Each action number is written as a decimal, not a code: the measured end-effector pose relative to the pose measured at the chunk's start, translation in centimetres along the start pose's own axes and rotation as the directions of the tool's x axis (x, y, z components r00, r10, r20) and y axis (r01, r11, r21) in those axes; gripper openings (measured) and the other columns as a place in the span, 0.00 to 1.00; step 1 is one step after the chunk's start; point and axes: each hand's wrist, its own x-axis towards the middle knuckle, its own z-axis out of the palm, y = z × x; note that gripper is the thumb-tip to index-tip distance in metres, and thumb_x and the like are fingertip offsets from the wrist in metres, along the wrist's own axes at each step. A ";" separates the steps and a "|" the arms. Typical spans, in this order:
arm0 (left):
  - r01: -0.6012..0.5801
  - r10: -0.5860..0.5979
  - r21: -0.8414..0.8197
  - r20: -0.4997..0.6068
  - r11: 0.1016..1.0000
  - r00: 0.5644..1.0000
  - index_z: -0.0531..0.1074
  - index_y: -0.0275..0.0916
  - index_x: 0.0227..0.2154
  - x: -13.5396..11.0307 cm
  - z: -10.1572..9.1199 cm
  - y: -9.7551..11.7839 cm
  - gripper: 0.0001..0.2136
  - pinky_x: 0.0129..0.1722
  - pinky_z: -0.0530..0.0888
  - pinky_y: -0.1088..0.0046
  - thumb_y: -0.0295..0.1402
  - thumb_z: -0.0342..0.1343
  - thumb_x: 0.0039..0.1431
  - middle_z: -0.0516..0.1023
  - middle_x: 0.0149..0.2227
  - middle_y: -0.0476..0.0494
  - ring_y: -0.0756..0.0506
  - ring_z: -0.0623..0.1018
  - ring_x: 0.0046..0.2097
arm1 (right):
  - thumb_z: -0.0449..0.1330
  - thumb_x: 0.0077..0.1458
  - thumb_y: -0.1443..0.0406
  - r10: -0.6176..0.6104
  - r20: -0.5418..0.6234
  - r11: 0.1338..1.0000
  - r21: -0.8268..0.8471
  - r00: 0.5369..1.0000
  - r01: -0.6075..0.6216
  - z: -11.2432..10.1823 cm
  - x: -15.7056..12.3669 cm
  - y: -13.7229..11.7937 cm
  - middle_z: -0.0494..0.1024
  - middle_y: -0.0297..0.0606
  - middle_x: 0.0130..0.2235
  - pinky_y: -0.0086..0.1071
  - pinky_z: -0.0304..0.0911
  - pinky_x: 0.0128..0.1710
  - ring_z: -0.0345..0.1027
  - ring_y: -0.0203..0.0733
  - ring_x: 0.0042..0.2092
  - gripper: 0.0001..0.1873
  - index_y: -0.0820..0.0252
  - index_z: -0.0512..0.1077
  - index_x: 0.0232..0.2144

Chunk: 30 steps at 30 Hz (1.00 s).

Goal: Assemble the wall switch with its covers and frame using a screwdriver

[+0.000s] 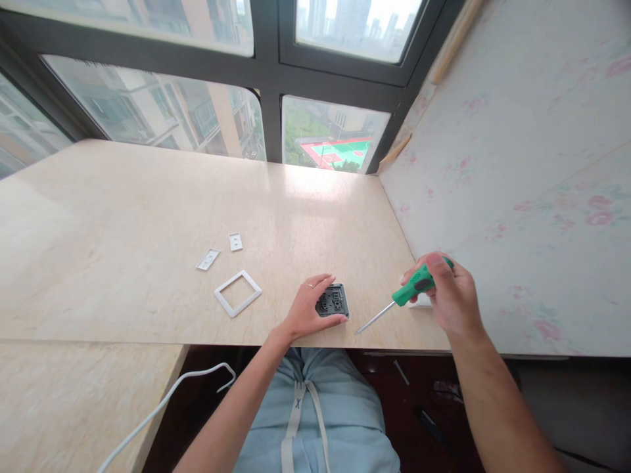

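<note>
My left hand (pixel 313 307) grips a dark grey wall switch body (pixel 337 301) by its edges, thumb at the near side and fingers at the far side. The switch body lies on the stone sill with its inner mechanism facing up. In my right hand (pixel 451 292) is a screwdriver (pixel 415 285) with a green and black handle. Its metal shaft slants down to the left, and the tip is just right of the switch body, apart from it. To the left lie a white rectangular frame (pixel 229 307) and two small white rocker covers, one nearer (pixel 208 259) and one farther (pixel 236 242).
The beige stone sill (pixel 148 210) runs along a dark-framed window (pixel 271 118). A flower-patterned wall (pixel 517 184) bounds the right side. A white object (pixel 420 301) sits partly hidden behind my right hand. A white cable (pixel 167 398) hangs at the lower left.
</note>
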 end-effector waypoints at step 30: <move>0.046 -0.062 0.174 0.086 0.984 0.994 0.59 0.48 0.65 -2.5 -3.7 -1.0 0.38 0.64 0.65 0.51 0.47 0.66 0.54 0.71 0.63 0.39 0.36 0.71 0.62 | 0.60 0.57 0.45 0.108 0.138 0.965 0.222 0.984 -0.137 4.4 -0.1 5.3 0.76 0.34 0.23 0.30 0.68 0.20 0.71 0.38 0.22 0.23 0.58 0.67 0.29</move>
